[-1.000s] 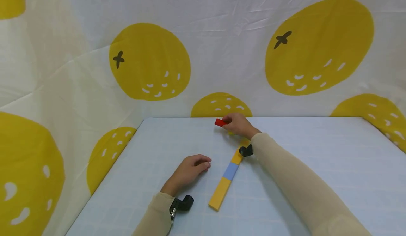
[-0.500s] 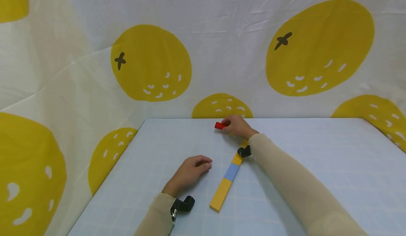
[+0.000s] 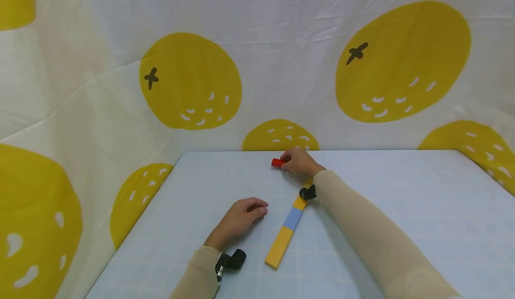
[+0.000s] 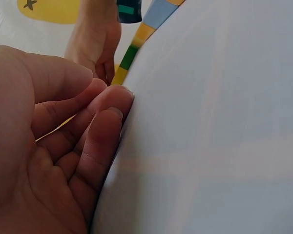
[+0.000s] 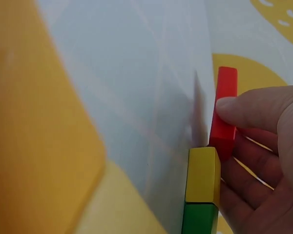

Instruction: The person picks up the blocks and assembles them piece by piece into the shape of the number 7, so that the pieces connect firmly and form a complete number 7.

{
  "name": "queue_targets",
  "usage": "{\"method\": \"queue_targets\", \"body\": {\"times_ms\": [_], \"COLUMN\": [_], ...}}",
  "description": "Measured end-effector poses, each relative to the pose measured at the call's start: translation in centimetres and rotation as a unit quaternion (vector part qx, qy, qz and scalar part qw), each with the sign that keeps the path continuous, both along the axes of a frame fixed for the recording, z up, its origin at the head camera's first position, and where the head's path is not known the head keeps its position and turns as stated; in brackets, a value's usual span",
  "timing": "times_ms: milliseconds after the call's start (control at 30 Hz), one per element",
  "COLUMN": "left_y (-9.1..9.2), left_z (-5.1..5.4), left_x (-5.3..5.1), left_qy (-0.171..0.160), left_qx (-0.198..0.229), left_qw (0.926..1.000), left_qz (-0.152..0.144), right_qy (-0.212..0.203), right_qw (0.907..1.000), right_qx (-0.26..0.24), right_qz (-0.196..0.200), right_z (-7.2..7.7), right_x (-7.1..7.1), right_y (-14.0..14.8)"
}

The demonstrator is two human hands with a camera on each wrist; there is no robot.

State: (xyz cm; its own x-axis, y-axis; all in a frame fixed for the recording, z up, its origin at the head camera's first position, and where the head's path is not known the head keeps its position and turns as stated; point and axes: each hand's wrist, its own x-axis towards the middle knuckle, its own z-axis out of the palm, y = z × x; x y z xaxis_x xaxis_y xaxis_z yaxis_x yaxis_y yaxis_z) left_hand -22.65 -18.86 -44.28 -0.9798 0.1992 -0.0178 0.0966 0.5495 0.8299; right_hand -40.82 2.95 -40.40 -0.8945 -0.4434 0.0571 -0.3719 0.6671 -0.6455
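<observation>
My right hand (image 3: 299, 162) pinches a red block (image 5: 224, 107) between thumb and fingers. In the right wrist view the block's near end is right by the far end of a yellow block (image 5: 202, 175); whether they touch I cannot tell. Behind the yellow block comes a green block (image 5: 200, 219). These belong to a slanting row on the table with a blue block (image 3: 293, 218) and a long orange-yellow block (image 3: 279, 247) at its near end. My right wrist hides part of the row in the head view. Left of the row my left hand (image 3: 241, 218) rests with loosely curled fingers, holding nothing.
A pale checked cloth covers the table (image 3: 382, 187). At its back edge and left side hangs a white curtain (image 3: 289, 66) with large yellow fruit shapes. Each wrist carries a small black camera, one of them the left camera (image 3: 233, 259).
My right hand has come down slightly and a little towards me with the red block, which now sits lower and closer to the row's far end. The left hand stays put.
</observation>
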Motion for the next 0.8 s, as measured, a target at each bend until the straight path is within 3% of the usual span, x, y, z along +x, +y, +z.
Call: {"method": "queue_targets", "body": {"times_ms": [800], "left_y": [0.25], "left_z": [-0.03], "left_x": [0.11], "left_qy": [0.001], "left_qx": [-0.009], "left_qw": [0.9999], "left_qz": [0.008], "right_qy": [0.003], "right_qw": [0.9997], "right_qx": [0.019], "right_qz": [0.014], "right_z": [-0.08], "right_x": [0.22], "right_y": [0.08]}}
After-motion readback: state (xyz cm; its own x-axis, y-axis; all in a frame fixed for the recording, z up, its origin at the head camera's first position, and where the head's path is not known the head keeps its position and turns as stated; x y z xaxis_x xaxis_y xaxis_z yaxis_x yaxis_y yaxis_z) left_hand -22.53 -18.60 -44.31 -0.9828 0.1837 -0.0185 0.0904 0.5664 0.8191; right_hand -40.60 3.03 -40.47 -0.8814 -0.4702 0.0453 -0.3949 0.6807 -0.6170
